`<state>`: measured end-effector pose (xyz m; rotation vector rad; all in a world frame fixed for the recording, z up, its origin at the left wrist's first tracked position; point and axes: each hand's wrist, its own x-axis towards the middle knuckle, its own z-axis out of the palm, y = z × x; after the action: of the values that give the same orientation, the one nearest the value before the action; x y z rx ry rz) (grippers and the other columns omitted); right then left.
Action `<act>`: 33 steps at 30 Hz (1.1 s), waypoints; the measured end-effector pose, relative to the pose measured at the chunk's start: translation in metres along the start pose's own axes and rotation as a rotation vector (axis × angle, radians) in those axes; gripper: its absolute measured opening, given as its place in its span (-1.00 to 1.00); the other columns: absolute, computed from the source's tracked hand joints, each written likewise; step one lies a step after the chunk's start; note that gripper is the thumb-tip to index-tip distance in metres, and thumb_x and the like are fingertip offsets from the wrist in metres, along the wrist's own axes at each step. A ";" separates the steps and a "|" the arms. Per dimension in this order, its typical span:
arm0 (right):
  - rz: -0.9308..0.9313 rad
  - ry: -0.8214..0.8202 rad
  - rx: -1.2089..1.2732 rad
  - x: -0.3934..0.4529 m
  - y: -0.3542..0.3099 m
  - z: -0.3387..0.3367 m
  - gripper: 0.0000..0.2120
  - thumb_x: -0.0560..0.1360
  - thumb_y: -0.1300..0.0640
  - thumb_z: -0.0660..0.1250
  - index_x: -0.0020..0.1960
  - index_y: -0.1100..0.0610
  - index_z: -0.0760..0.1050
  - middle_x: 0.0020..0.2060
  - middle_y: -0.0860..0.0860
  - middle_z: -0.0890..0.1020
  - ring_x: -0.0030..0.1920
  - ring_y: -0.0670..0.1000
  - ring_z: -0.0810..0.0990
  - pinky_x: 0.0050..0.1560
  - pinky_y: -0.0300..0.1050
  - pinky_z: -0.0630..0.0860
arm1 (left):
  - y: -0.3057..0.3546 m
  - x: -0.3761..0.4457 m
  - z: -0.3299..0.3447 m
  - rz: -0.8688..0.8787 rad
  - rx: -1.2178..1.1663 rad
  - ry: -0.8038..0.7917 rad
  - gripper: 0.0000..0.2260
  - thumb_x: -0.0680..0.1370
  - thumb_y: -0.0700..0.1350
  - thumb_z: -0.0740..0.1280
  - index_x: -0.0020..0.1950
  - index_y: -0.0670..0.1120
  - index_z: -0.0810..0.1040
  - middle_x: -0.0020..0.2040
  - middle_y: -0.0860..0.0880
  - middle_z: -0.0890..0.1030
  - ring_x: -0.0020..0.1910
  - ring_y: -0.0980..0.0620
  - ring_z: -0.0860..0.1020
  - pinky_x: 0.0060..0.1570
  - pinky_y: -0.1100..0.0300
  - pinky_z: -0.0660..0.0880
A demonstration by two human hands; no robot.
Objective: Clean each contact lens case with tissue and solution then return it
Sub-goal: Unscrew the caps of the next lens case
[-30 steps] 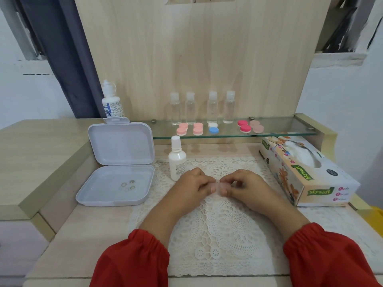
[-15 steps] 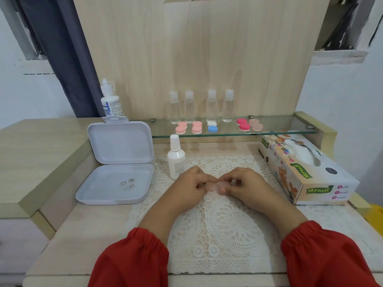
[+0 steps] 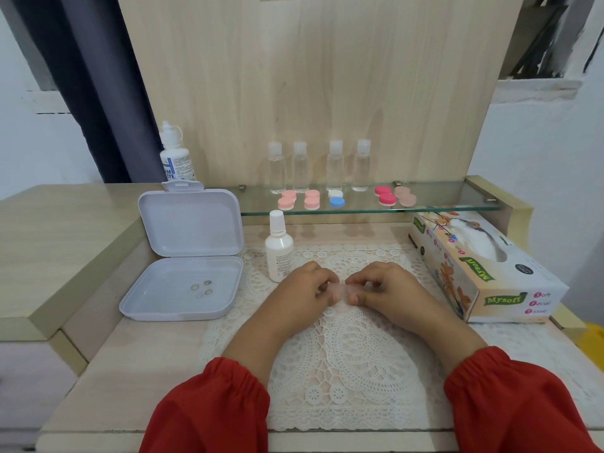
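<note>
A pale pink translucent plastic lens case [image 3: 341,291] shows between the fingers [image 3: 354,282]. Beneath them lies a white lace mat [image 3: 353,354] with round floral openwork. Beyond the fingers, pink, red, blue-and-white round caps [image 3: 336,201] sit on the glass shelf [image 3: 457,201]. Both gathered sleeves [image 3: 212,410] are red.

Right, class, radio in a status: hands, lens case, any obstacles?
Left hand and right hand both pinching pale lens case over lace mat. Nothing in the way.
</note>
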<state>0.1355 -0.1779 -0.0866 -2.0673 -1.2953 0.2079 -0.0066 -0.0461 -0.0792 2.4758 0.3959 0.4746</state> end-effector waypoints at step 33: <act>-0.004 -0.005 0.016 0.000 -0.001 0.000 -0.75 0.39 -0.02 0.50 0.07 -0.10 0.64 -0.12 -0.24 0.55 0.01 -0.08 0.47 0.18 0.05 0.43 | 0.004 -0.004 -0.002 -0.023 -0.025 -0.028 -0.75 0.56 -0.07 0.32 0.24 0.05 0.54 -0.10 0.16 0.38 -0.14 0.22 0.42 -0.08 0.32 0.37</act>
<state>0.1350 -0.1775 -0.0857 -2.0516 -1.2969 0.2211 -0.0107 -0.0499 -0.0760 2.4487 0.4038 0.4324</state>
